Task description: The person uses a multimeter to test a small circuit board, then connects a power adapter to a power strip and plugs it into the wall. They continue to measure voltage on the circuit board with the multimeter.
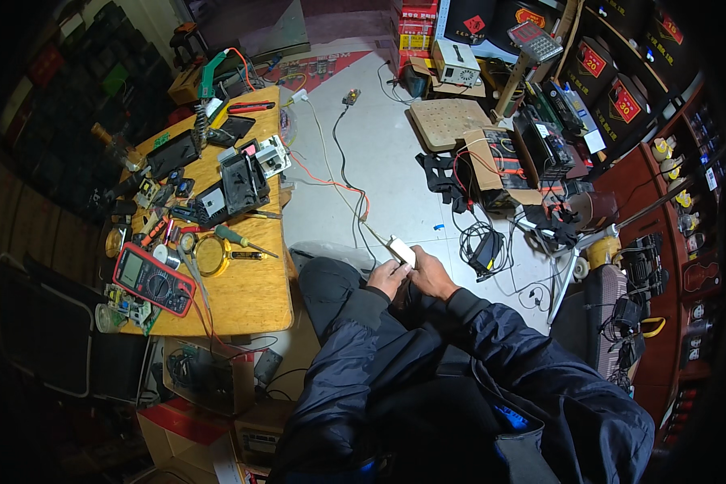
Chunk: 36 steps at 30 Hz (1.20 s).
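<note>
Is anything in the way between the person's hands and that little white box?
Nothing that I can see! The right hand holds the white box, and the left hand is right by its near end. The messy table is off to the left, not between them.

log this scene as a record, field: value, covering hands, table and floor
left hand: against the white boxy device, exact grip unclear
right hand: holding the white boxy device
on wooden table: red-framed multimeter, green-handled screwdriver, among clutter
on floor, right: black cable coil, open cardboard box
</note>
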Available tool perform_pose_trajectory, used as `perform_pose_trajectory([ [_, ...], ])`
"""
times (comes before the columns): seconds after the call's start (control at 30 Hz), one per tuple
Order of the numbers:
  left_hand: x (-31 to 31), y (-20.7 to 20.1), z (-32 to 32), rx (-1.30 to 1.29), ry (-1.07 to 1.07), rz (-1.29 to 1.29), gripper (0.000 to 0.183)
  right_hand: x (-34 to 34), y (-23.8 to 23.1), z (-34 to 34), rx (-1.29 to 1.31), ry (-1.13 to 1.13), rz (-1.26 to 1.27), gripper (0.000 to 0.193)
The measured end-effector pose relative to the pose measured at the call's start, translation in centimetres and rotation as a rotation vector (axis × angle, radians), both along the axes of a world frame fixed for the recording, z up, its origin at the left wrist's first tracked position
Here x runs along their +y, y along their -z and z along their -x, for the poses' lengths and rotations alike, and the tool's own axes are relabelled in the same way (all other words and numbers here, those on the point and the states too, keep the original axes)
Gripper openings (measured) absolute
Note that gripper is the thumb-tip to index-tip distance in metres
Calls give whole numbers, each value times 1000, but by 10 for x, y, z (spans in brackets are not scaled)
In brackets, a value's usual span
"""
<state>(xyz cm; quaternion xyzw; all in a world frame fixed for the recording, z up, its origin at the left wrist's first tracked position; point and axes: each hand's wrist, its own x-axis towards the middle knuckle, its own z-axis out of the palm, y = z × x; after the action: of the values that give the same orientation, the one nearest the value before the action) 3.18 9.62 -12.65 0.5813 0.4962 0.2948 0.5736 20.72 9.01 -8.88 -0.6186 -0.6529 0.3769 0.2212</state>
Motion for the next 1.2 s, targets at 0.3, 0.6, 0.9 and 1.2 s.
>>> perform_pose_trajectory([
  [0.3,-1,-6,0,15,-3,-47,43,-1,2,1,-21,0,-43,43],
  [0.6,0,-5,-1,43,-4,-60,41,-1,3,-1,-27,-10,-13,44],
  [0.9,-2,-11,0,6,-12,-60,40,0,8,-1,-14,-11,-33,44],
  [1.2,-1,-2,-2,-24,-24,-72,39,0,6,-2,-17,-22,-37,44],
])
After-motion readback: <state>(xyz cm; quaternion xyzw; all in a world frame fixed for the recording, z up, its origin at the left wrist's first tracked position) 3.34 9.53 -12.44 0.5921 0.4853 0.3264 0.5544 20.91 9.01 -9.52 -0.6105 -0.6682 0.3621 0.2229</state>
